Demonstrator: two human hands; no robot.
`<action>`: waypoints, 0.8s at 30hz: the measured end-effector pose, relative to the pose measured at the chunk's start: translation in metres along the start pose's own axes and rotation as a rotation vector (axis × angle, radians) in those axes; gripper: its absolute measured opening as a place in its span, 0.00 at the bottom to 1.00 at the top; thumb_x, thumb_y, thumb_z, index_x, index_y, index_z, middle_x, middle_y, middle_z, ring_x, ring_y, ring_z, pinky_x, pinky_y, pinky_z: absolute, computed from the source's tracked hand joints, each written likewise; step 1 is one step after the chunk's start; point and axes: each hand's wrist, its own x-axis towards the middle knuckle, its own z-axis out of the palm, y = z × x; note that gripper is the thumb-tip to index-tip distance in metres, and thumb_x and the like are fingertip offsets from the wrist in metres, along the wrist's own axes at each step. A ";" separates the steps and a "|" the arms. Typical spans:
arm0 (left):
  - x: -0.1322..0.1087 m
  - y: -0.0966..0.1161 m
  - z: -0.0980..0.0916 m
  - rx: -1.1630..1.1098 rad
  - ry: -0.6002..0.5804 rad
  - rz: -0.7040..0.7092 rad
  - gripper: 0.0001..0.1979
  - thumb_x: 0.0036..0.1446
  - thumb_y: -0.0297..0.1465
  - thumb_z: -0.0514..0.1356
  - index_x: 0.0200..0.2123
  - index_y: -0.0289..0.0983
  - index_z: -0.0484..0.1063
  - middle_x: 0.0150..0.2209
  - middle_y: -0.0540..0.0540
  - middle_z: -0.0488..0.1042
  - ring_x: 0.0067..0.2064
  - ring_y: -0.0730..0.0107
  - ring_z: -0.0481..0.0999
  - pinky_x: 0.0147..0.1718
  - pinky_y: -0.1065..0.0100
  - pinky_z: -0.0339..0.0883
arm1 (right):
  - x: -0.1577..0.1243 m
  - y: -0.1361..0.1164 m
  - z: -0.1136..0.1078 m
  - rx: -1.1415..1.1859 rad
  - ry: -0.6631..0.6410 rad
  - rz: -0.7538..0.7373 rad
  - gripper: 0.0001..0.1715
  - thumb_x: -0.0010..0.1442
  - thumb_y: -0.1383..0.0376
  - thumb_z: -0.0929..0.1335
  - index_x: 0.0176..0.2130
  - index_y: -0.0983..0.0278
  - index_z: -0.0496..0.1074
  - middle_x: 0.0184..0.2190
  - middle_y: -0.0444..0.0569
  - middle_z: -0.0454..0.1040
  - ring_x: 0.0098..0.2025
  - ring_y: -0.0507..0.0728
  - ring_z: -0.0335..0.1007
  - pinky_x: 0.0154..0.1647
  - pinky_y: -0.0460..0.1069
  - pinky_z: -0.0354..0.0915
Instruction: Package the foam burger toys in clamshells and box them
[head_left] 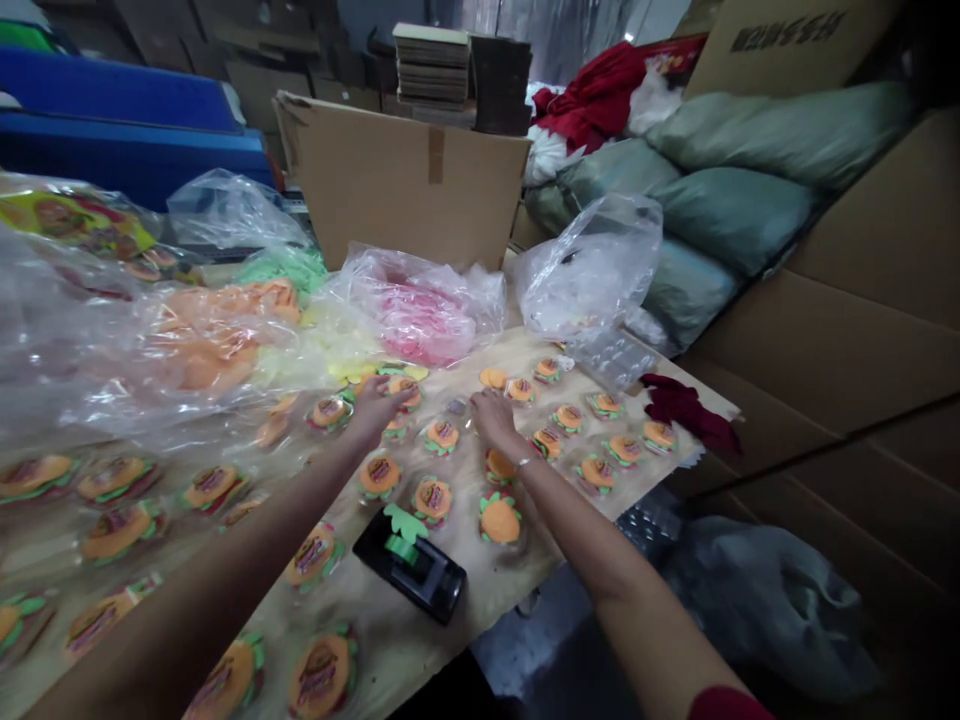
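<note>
orange packets (380,473) close around left hand (379,405) and right hand (491,415), both grips flat and empty; bare table (390,650) by near edge

The round pieces (433,497) on the table are orange. Each has a green leafy edge and a dark red label in the middle. One plain piece (499,520) shows only orange with green leaves. The table (420,640) is of pale brown wood. The tape dispenser (431,585) is black and carries a bright green roll (402,548). A cloth (686,408) at the far edge is dark red. The first clear bag (424,320) holds pink material, the second clear bag (217,335) holds orange. The cardboard box (397,185) is brown, and the sacks (720,200) are grey-green.
</note>
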 end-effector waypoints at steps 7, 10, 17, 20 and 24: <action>0.092 -0.012 0.055 0.327 -0.128 0.042 0.16 0.57 0.35 0.62 0.47 0.33 0.67 0.37 0.46 0.73 0.30 0.73 0.72 0.28 0.69 0.69 | 0.072 0.036 0.007 -0.018 -0.273 0.052 0.14 0.64 0.58 0.67 0.39 0.68 0.72 0.37 0.47 0.74 0.37 0.54 0.72 0.41 0.52 0.69; 0.100 -0.014 0.063 0.425 -0.181 0.097 0.12 0.61 0.37 0.58 0.40 0.33 0.71 0.35 0.47 0.73 0.32 0.71 0.73 0.32 0.65 0.70 | 0.076 0.048 0.013 0.027 -0.260 0.063 0.14 0.65 0.58 0.66 0.39 0.68 0.71 0.35 0.46 0.73 0.35 0.53 0.71 0.38 0.51 0.69; 0.068 0.001 0.056 0.591 0.039 0.436 0.08 0.57 0.31 0.55 0.26 0.37 0.66 0.35 0.39 0.70 0.46 0.54 0.67 0.40 0.64 0.58 | 0.069 0.062 0.007 0.168 -0.018 0.120 0.11 0.66 0.62 0.64 0.36 0.68 0.70 0.33 0.46 0.72 0.35 0.52 0.70 0.38 0.50 0.67; 0.035 0.014 0.031 0.610 0.063 0.492 0.18 0.59 0.37 0.50 0.18 0.40 0.58 0.22 0.47 0.62 0.32 0.61 0.66 0.32 0.65 0.54 | 0.068 0.057 -0.007 0.251 0.049 0.125 0.10 0.65 0.69 0.62 0.33 0.69 0.70 0.30 0.46 0.72 0.31 0.51 0.68 0.35 0.47 0.64; -0.045 0.029 -0.031 0.594 0.069 0.496 0.21 0.59 0.41 0.48 0.16 0.40 0.54 0.17 0.52 0.55 0.23 0.69 0.59 0.26 0.68 0.52 | 0.055 0.039 -0.036 0.362 0.120 0.056 0.11 0.62 0.71 0.60 0.30 0.67 0.67 0.28 0.48 0.74 0.31 0.51 0.68 0.33 0.44 0.61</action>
